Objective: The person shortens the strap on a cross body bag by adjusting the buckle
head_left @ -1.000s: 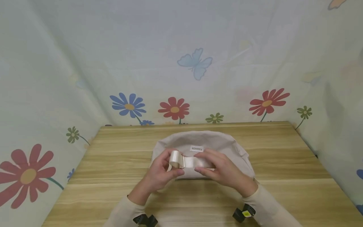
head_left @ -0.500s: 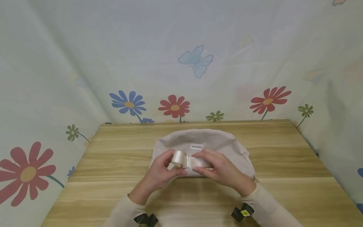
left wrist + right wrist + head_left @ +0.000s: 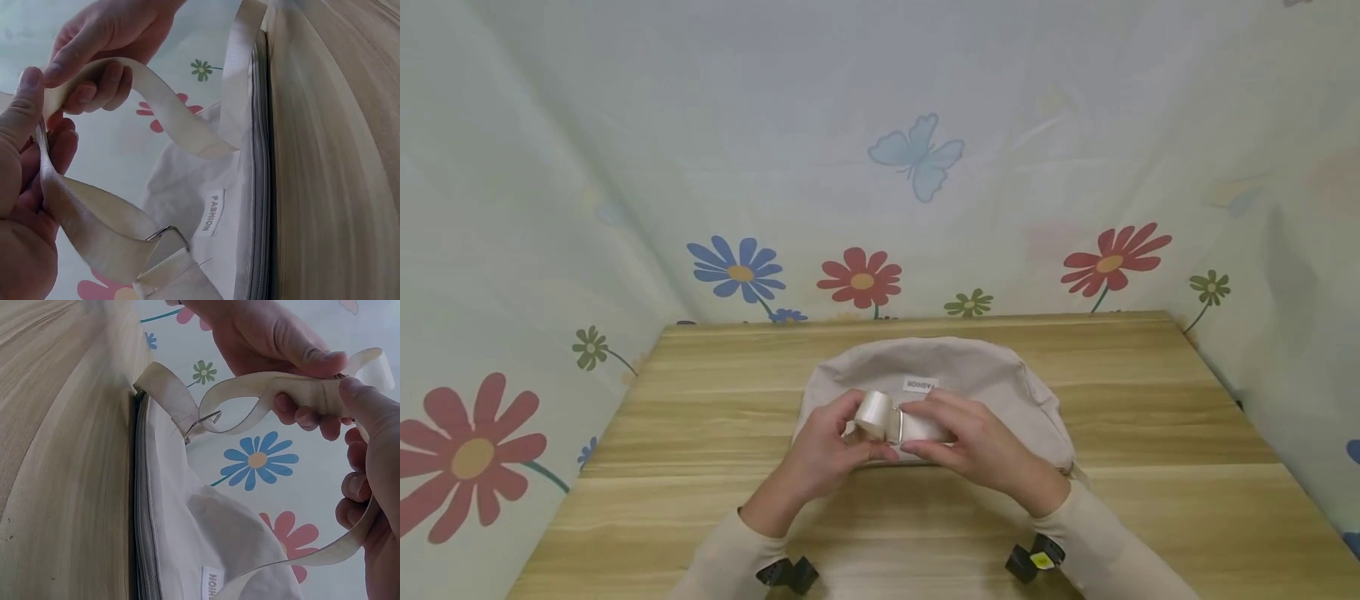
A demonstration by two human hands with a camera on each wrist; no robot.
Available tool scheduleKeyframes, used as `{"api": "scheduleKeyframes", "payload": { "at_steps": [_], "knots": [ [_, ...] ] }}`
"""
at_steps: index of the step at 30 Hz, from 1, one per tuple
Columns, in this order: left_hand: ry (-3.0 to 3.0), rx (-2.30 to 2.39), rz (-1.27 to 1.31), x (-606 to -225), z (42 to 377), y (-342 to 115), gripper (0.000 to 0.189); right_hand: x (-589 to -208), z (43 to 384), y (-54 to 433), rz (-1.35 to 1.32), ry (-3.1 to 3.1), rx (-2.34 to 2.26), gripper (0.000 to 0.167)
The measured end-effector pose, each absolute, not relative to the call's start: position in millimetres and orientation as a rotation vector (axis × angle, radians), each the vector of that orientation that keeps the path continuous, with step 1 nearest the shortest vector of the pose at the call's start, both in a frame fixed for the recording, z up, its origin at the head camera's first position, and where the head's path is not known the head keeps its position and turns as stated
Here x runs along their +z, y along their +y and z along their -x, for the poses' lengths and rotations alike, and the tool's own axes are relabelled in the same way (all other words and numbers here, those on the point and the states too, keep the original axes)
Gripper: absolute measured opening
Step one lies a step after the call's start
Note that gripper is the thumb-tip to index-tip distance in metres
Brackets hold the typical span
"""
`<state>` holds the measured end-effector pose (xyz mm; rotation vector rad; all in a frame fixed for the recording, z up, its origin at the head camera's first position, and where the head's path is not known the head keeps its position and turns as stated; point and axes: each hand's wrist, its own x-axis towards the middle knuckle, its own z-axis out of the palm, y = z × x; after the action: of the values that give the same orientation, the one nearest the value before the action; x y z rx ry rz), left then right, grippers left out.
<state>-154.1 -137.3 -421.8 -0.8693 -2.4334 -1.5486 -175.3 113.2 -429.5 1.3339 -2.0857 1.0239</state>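
Observation:
A pale beige fabric bag [image 3: 992, 383] with a "FASHION" label lies on the table, its zipper [image 3: 259, 175] along the edge. Above it, my left hand [image 3: 823, 442] pinches the bag's cream strap [image 3: 872, 414] beside a metal slider [image 3: 900, 425], where the strap bends into a loop. My right hand [image 3: 988, 442] pinches the strap just right of that slider. The left wrist view shows the strap twisting down to a metal ring [image 3: 167, 232] at the bag's end. Fingers partly hide the slider in both wrist views.
The wooden table [image 3: 722, 392] reaches back to a fabric backdrop [image 3: 775, 125] printed with flowers and a butterfly. More backdrop hangs along the left and right sides. A black wrist device sits on each sleeve.
My right hand has slid a little left along the strap, up to the slider. The slider and strap loop have shifted slightly right. Both hands keep their grip; the bag stays in place.

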Motion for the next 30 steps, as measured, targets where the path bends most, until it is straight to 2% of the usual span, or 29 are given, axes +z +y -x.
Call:
{"api": "scheduleKeyframes", "payload": {
  "at_steps": [19, 30],
  "knots": [
    [-2.481, -1.191, 1.072, -420.0, 159.4, -145.4, 0.053, -431.6, 174.6, 105.6, -1.280, -2.120, 1.123, 0.037],
    [-2.498, -1.121, 1.069, -418.6, 156.9, -150.5, 0.048, -434.9, 174.2, 106.5, -1.228, -2.146, 1.232, 0.039]
  ]
}}
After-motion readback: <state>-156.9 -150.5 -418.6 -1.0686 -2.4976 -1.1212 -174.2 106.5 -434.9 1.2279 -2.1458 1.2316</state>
